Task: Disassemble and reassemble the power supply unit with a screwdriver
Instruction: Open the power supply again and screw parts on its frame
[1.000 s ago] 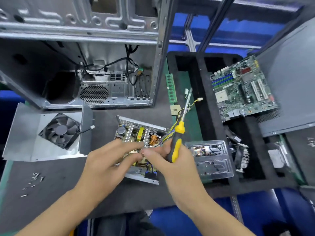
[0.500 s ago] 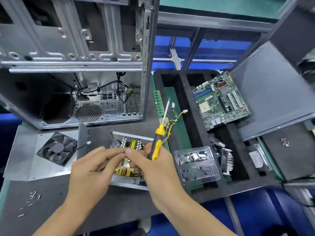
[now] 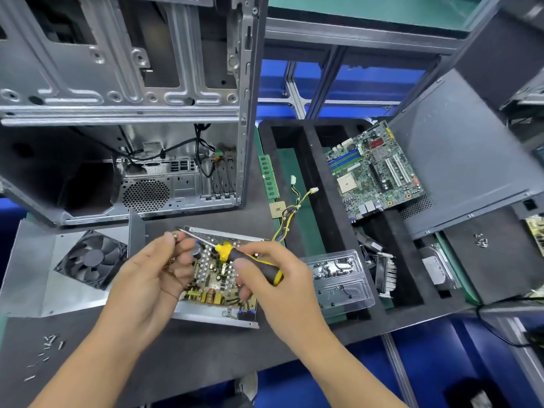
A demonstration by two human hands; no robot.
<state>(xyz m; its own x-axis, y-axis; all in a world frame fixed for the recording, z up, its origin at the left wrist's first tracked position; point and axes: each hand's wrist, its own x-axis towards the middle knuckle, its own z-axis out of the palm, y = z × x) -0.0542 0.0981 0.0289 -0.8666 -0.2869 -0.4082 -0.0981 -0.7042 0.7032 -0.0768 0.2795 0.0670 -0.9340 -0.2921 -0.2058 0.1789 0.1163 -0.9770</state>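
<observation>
Your right hand (image 3: 276, 278) grips screwdriver (image 3: 250, 259) handle; your left hand (image 3: 156, 272) pinches small screw (image 3: 175, 235) at its tip, above open power supply unit (image 3: 215, 285).

PSU (image 3: 215, 285): opened, lid off; shallow silver metal tray lying flat on dark mat, perforated mesh wall at far edge. PCB exposed inside w/ heatsinks, capacitors, copper coil, yellow transformers.
PSU cable bundle (image 3: 290, 212): yellow/black wires leaving far-right corner, running up-right to white connectors.
PSU cover w/ fan (image 3: 59, 269): bent grey sheet, black fan mounted; lies on mat just left of PSU.
Screwdriver (image 3: 235, 254): black/yellow handle, silver shaft; held above PCB, near-horizontal, tip pointing up-left.
</observation>
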